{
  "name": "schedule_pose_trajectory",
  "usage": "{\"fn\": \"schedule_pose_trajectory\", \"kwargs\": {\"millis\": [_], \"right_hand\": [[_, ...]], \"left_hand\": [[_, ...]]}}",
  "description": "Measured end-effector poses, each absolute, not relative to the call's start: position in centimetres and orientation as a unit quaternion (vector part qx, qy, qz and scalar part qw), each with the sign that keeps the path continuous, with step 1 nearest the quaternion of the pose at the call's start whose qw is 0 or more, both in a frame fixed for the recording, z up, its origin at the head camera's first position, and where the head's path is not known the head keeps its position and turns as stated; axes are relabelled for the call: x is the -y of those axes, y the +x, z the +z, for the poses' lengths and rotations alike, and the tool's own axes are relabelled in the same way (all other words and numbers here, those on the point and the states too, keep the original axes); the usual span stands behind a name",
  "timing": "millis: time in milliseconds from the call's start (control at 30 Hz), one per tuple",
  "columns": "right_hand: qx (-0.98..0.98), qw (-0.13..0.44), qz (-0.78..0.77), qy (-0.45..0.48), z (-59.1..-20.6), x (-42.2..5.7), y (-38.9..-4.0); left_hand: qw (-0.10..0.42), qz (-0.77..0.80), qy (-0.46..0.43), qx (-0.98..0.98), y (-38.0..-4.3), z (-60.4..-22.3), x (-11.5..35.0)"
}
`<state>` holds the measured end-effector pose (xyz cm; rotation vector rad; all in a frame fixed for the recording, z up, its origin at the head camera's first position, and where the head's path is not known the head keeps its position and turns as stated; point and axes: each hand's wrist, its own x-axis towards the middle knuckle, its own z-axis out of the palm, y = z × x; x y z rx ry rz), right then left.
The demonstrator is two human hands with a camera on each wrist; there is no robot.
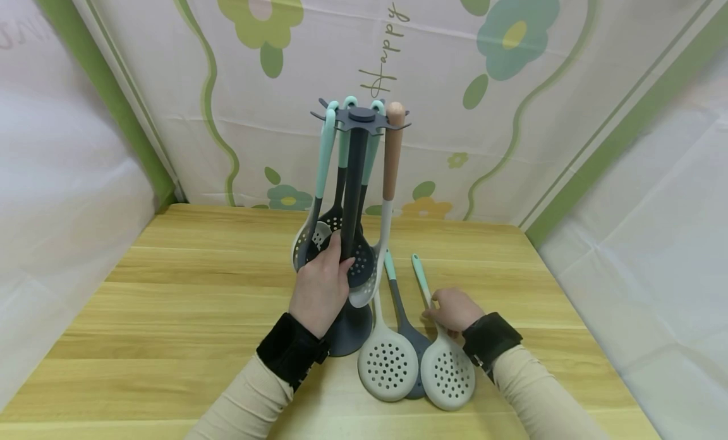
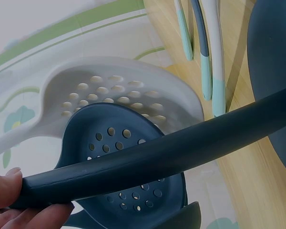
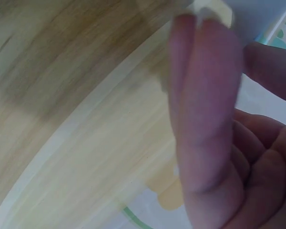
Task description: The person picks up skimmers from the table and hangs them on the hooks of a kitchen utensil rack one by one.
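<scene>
My left hand [image 1: 321,294] grips the dark pole [image 1: 355,187] of a utensil stand, with thumb and fingers around it in the left wrist view. Slotted spoons and ladles hang from its top, among them a white ladle [image 1: 387,219] with a brown handle and a dark skimmer [image 2: 105,138] beside the pole. To the right, my right hand [image 1: 455,310] pinches the handle of a beige skimmer [image 1: 449,373] with a turquoise end. The right wrist view shows its fingers [image 3: 207,105] extended, their tips blurred against something pale.
Left of the held skimmer lies a second beige skimmer [image 1: 388,364], partly over a dark utensil [image 1: 400,301] with a turquoise end. The stand's round base [image 1: 349,336] is on the wooden table [image 1: 170,313]. Patterned cloth [image 1: 352,42] hangs behind and at both sides.
</scene>
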<state>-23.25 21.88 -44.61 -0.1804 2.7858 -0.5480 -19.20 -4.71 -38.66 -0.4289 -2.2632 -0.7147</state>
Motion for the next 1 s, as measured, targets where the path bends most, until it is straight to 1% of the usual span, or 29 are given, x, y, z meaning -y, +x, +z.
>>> {"fn": "schedule_pose_trajectory", "kwargs": {"millis": [300, 567, 733, 1000], "right_hand": [[-0.969, 0.146, -0.185, -0.069, -44.5, -21.8, -23.0], [-0.968, 0.146, -0.194, -0.068, -44.7, -22.2, -23.0], [-0.964, 0.143, -0.216, -0.066, -44.7, -22.6, -23.1], [-0.954, 0.125, -0.261, -0.077, -43.7, -22.8, -23.2]], "left_hand": [[0.354, -0.282, -0.167, 0.876, -19.2, -38.6, 4.8], [0.337, -0.291, -0.162, 0.881, -19.0, -38.4, 4.6], [0.337, -0.288, -0.161, 0.882, -18.8, -38.3, 4.4], [0.336, -0.281, -0.154, 0.885, -18.6, -37.8, 4.2]]}}
